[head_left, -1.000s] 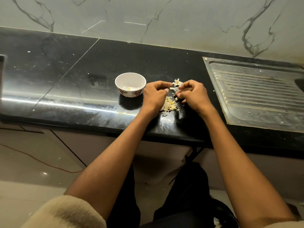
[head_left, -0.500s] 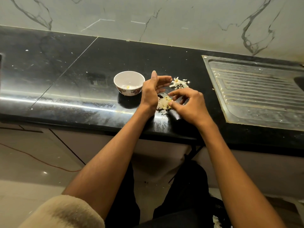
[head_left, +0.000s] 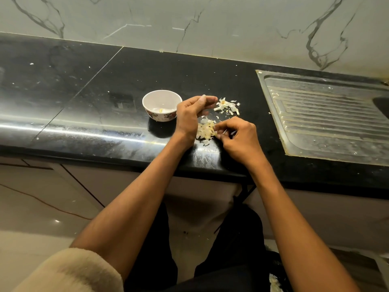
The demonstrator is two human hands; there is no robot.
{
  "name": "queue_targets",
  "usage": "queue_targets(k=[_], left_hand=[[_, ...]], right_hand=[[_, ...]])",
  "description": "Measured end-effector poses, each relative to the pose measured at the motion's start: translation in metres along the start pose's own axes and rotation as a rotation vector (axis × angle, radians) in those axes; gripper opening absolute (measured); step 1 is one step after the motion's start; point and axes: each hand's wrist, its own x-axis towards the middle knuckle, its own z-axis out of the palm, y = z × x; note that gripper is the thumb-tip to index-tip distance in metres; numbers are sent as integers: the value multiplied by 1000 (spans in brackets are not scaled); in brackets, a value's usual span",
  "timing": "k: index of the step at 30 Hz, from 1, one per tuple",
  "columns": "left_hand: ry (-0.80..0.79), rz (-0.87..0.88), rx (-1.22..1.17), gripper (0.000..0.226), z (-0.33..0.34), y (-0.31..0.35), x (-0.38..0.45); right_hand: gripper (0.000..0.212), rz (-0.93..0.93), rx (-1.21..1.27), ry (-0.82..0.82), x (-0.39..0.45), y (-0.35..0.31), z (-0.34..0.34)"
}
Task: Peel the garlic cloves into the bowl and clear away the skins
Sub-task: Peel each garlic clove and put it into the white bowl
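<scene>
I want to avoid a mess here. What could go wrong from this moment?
1. The garlic pile lies between both hands, near the counter's front edge; a sweep by the right hand could push pieces to the floor.
2. The left hand is very close to the bowl and might knock it.
3. The loose skins are light and may scatter further.

The person is wearing a cream, fleecy sleeve [head_left: 69, 270], pushed up past the elbow on the left arm, so both forearms are showing bare down to the hands. Dark, near-black trousers [head_left: 229, 260] are covering the legs below.
</scene>
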Motion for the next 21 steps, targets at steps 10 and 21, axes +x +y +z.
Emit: queue_targets(k=[10,21], left_hand=[[21,92,281,22,-10,12,-21],[-102,99,311,10,16,6,-33]], right_hand=[[18,70,196,50,-1,0,-1],[17,249,755,262,1,1,-15]])
